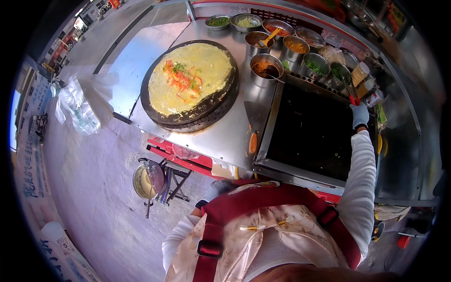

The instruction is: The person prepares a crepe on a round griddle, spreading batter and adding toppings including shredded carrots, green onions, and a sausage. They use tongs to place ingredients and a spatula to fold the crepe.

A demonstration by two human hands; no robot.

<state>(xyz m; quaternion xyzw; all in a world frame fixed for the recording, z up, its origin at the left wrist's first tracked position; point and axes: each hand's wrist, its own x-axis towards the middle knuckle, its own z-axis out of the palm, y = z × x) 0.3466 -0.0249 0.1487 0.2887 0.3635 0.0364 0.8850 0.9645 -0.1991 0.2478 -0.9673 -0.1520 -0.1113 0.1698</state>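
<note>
My right hand (360,115), in a pale glove, is closed on the red handles of metal tongs (349,89). The tongs' tips reach into a steel container of chopped greens (339,74) at the back right. My left hand (217,189), also gloved, is low by my apron at the counter's front edge, and its fingers do not show clearly. A thin yellow crepe (211,70) lies spread on a round black griddle (225,101), topped with shredded orange-red vegetables (181,81) and some green bits. The scraper (253,136), with a wooden handle, lies between the griddles.
A flat black cooking plate (305,131) fills the counter's right. Several steel bowls stand behind, including a sauce pot (264,63) with a spoon and another with a yellow brush (269,37). Plastic bags (80,105) hang at the left corner; a batter pot (141,182) stands below.
</note>
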